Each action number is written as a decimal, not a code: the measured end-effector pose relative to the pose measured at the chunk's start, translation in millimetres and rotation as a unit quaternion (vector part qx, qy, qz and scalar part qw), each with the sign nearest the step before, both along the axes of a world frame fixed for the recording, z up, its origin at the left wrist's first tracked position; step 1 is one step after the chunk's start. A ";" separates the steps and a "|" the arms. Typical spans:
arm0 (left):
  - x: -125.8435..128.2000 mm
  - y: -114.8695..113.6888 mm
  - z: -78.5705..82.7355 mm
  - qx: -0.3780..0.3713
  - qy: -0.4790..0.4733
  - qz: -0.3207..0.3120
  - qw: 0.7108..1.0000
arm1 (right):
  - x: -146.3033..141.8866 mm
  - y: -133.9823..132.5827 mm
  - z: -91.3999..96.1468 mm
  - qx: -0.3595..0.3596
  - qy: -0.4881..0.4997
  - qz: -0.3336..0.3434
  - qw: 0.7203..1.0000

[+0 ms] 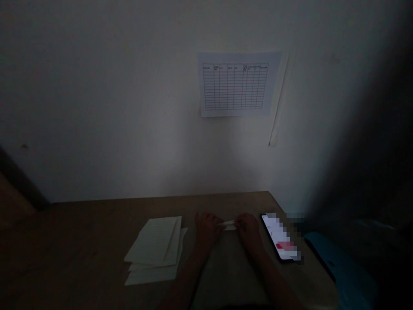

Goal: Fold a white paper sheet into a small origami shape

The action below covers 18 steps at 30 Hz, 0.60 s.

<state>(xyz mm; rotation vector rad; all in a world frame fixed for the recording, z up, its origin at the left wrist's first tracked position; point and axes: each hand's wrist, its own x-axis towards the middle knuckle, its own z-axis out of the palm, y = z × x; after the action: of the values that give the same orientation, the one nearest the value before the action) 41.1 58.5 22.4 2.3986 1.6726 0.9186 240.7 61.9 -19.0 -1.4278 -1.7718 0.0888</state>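
Observation:
Between my two hands, just above or on the table, is a small narrow piece of folded white paper. My left hand grips its left end with the fingers closed. At the right end, my right hand pinches the same paper. Only the paper's middle shows; its ends are hidden by my fingers. To the left of my left forearm lies a loose stack of lined paper sheets, the sheets slightly fanned. A phone with a lit screen rests to the right of my right hand.
The brown wooden table meets a pale wall at its back edge. A printed table sheet hangs on the wall. Beyond the table's right edge stands a blue seat-like object. The room is dim.

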 end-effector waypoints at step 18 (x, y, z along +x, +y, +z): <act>2.3 2.7 -1.7 -0.053 -0.038 0.014 0.998 | -4.5 -4.8 7.6 0.023 -0.020 0.007 1.000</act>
<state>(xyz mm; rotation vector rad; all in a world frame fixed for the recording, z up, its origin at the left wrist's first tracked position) 43.4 61.2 20.7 2.2501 1.6868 0.8896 236.2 57.1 -11.5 -1.3919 -1.8053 0.0266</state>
